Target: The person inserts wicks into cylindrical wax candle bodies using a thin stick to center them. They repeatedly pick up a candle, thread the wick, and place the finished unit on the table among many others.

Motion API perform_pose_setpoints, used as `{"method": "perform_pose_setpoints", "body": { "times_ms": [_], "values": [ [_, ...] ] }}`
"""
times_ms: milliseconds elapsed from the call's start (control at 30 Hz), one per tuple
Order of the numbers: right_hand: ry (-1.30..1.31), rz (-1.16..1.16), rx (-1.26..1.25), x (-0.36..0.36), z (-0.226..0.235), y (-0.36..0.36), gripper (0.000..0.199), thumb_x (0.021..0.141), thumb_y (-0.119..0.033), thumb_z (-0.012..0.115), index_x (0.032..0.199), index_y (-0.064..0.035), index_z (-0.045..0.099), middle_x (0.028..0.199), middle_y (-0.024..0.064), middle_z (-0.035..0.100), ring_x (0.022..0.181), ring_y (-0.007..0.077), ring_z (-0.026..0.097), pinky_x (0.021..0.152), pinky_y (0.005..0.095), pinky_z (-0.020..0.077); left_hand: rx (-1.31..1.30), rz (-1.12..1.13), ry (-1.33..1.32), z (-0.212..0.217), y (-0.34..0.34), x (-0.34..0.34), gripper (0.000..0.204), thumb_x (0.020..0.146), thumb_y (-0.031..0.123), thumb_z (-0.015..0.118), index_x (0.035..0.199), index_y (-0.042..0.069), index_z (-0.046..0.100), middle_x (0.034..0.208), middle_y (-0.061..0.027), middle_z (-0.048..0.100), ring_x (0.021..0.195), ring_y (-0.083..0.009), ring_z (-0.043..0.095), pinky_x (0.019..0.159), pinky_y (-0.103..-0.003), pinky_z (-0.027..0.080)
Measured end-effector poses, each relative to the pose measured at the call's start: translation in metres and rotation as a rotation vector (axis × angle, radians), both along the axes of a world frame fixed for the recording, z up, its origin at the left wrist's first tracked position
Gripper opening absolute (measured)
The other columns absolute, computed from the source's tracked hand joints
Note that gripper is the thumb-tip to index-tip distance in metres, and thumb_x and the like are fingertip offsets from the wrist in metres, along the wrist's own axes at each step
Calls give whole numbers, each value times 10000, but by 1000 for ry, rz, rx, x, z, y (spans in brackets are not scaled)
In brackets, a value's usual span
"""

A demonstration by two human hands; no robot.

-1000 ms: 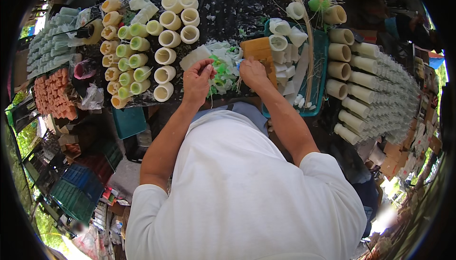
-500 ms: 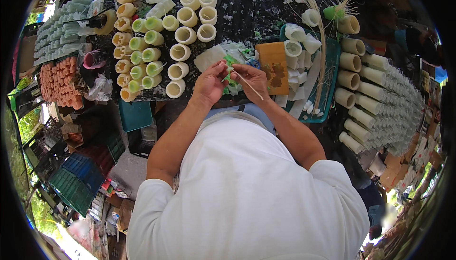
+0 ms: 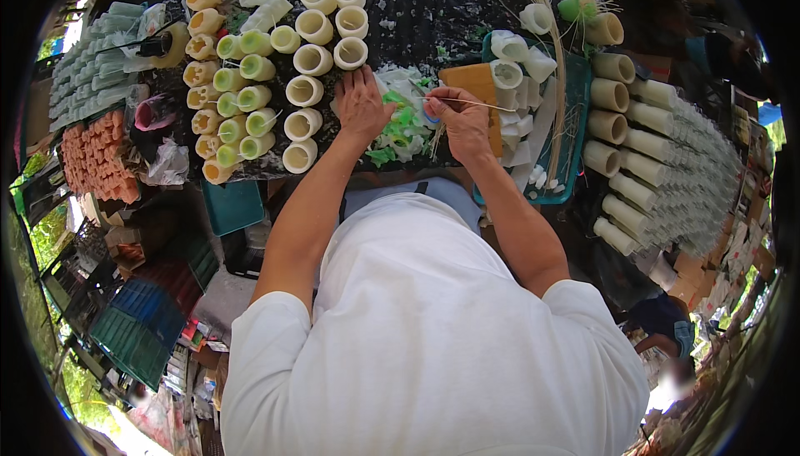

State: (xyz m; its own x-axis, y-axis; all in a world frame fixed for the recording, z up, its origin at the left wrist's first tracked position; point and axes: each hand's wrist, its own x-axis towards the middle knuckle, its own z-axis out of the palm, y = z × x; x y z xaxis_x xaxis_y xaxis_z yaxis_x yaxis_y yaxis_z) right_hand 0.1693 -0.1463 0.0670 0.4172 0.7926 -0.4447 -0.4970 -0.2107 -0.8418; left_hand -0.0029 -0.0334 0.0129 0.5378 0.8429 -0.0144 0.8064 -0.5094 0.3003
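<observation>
My left hand [image 3: 362, 108] lies flat with its fingers stretched out, beside the rightmost column of pale cream wax cups [image 3: 351, 54]. What lies beneath its palm is hidden. My right hand [image 3: 463, 123] pinches a thin pale wick [image 3: 493, 107], whose long end sticks out to the right. Between the hands is a heap of green and white wax scraps [image 3: 403, 123]. A brown block [image 3: 469, 78] is partly covered by my right hand. Close to its fingertips shows a small blue item [image 3: 430, 111], too small to make out.
Rows of green wax cups [image 3: 257, 67] and yellowish cups [image 3: 200, 72] stand to the left. On the right, a teal tray [image 3: 578, 123] holds white wax pieces, with long pale strands [image 3: 562, 56] across it. Beyond are stacked pale cylinders [image 3: 642, 162]. A green bin [image 3: 233, 208] hangs below the table's left edge.
My hands, close together before, have come apart. The left has moved left and flattened out; the right has shifted right with the wick, which now points more sideways. The view has shifted slightly.
</observation>
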Motion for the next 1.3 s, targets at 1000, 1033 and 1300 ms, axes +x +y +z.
{"method": "perform_pose_setpoints", "body": {
  "times_ms": [1000, 1033, 1300],
  "values": [
    [-931, 243, 465, -34, 192, 1, 252, 928, -12, 757, 1158, -2, 654, 1039, 137, 734, 857, 262, 754, 754, 356, 610, -195, -34, -1002, 195, -51, -34, 426, 692, 22, 941, 1083, 23, 773, 982, -84, 703, 807, -200, 683, 689, -311, 558],
    [-939, 247, 466, -34, 192, 1, 248, 926, -10, 757, 1152, 0, 655, 1043, 138, 734, 857, 263, 754, 754, 357, 610, -207, -35, -994, 196, -51, -34, 432, 684, 6, 938, 1077, 18, 760, 987, -96, 706, 822, -208, 685, 707, -314, 564],
    [-1057, 305, 435, -30, 201, 3, 196, 925, -17, 760, 1100, 6, 674, 1063, 142, 734, 858, 282, 752, 743, 362, 601, -221, -27, -939, 197, -54, -35, 476, 647, -37, 929, 1076, 5, 727, 1020, -120, 710, 860, -232, 691, 738, -325, 575]
  ]
}}
